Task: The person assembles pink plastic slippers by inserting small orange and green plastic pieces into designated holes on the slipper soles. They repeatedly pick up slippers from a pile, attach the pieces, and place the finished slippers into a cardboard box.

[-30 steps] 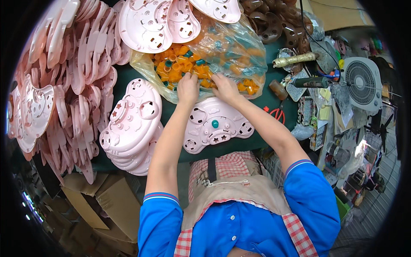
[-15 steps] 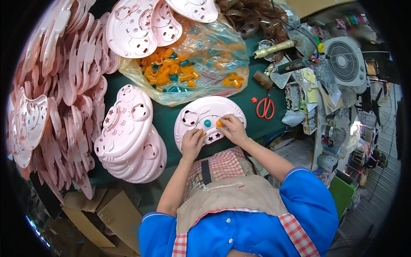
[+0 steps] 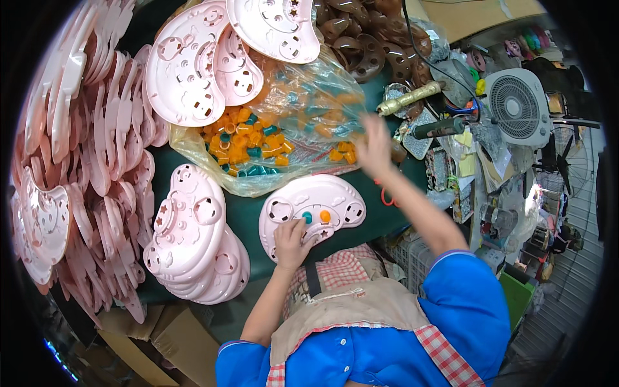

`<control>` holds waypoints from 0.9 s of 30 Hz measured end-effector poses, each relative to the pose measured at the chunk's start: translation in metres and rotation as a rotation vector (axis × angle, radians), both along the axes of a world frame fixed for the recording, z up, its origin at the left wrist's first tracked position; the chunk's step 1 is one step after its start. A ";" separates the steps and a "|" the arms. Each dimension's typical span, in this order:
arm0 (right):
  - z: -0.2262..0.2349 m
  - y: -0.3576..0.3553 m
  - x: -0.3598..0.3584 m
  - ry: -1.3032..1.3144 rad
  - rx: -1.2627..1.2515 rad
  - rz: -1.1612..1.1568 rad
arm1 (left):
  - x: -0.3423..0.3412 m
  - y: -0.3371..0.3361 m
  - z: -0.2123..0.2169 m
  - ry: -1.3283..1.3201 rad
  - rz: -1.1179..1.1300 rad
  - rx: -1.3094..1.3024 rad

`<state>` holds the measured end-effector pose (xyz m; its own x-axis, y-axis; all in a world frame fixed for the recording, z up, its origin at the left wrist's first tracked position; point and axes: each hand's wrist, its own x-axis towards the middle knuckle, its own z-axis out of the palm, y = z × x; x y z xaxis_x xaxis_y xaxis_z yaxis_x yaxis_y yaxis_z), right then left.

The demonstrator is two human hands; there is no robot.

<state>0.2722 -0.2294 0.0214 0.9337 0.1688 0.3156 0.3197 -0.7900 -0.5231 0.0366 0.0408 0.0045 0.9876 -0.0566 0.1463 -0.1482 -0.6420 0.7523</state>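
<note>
A pink curved plastic panel (image 3: 274, 232) lies in front of me, with a teal button (image 3: 307, 217) and an orange button (image 3: 325, 217) seated in its middle. My left hand (image 3: 291, 245) is on the panel's near left part, fingers curled down beside the teal button; whatever lies under the fingertips is hidden. Out to the right, my right hand (image 3: 375, 148) is smeared by motion over the table by the bag's right end. Just beyond the panel, a clear plastic bag (image 3: 251, 184) holds many orange and teal buttons (image 3: 242, 143).
Stacked pink panels (image 3: 187, 242) stand left of the worked panel, with a tall pile (image 3: 116, 174) farther left. More panels (image 3: 187, 71) lie on the bag. Red-handled scissors (image 3: 387, 197) are partly hidden by my right forearm. Brown plastic parts (image 3: 367, 45) and a fan (image 3: 518, 106) stand behind.
My right hand has left the orange button on the panel and swung up and right. That button stays in place. My left hand remains on the panel. The whole view has shifted slightly.
</note>
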 end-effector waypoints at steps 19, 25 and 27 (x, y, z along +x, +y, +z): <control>0.101 -0.008 -0.004 0.483 0.215 0.270 | 0.008 -0.020 0.018 -0.087 0.016 -0.101; 0.064 0.042 -0.172 1.054 0.346 0.421 | -0.053 -0.026 0.017 -0.119 -0.013 -0.302; 0.060 0.040 -0.194 0.415 0.207 0.483 | -0.064 -0.025 0.010 -0.021 0.168 -0.325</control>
